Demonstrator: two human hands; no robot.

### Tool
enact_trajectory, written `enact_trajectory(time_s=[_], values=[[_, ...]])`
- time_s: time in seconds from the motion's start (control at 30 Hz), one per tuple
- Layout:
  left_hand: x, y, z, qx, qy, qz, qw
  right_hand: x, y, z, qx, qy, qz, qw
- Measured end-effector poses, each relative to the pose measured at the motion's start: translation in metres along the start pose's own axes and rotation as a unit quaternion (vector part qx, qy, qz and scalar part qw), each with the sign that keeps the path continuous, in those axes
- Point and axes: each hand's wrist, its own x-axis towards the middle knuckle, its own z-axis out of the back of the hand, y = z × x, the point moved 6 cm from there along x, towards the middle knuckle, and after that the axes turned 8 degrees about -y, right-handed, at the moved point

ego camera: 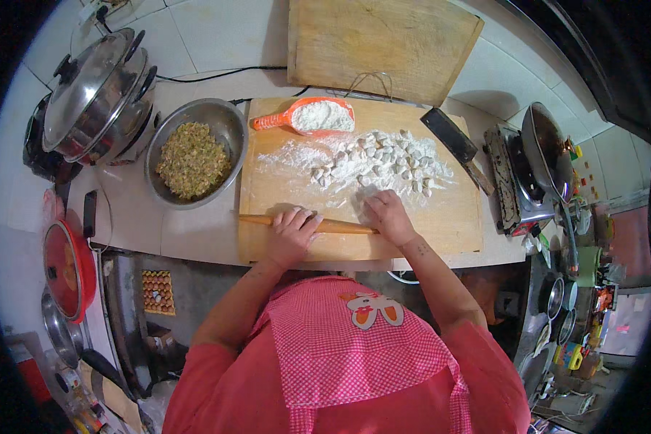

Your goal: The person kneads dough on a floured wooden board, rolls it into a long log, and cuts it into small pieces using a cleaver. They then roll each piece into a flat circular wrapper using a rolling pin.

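My left hand (pixel 293 237) rests over the left part of a thin wooden rolling pin (pixel 336 225), which lies across the near part of a floured wooden board (pixel 282 190). By the pin's right end, my right hand (pixel 389 217) has its fingers bent down towards the board. Whatever may be under those fingertips is hidden and blurred. Beyond the hands, several small floured dough pieces (pixel 396 157) sit in loose flour (pixel 298 154). An orange scoop (pixel 274 121) filled with flour stands at the board's far edge. A dark-bladed cleaver (pixel 449 133) lies at the board's right.
Left of the board stands a metal bowl (pixel 238 130) of chopped filling (pixel 192 160). A lidded steel pot (pixel 92 92) is farther left. On the right, a wok (pixel 545 146) sits on a portable gas stove (pixel 512 184). Another wooden board (pixel 380 43) leans against the tiled wall.
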Motion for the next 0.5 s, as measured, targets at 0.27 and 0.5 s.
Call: enact_trajectory(time_s=[0.27, 0.5], values=[[0.0, 0.004, -0.007, -0.053, 0.102, 0.023, 0.993, 0.051, 0.058, -0.026, 0.016, 0.096, 0.191, 0.977], [-0.01, 0.005, -0.002, -0.068, 0.065, 0.035, 0.995, 0.052, 0.058, -0.047, -0.066, 0.152, 0.181, 0.969]])
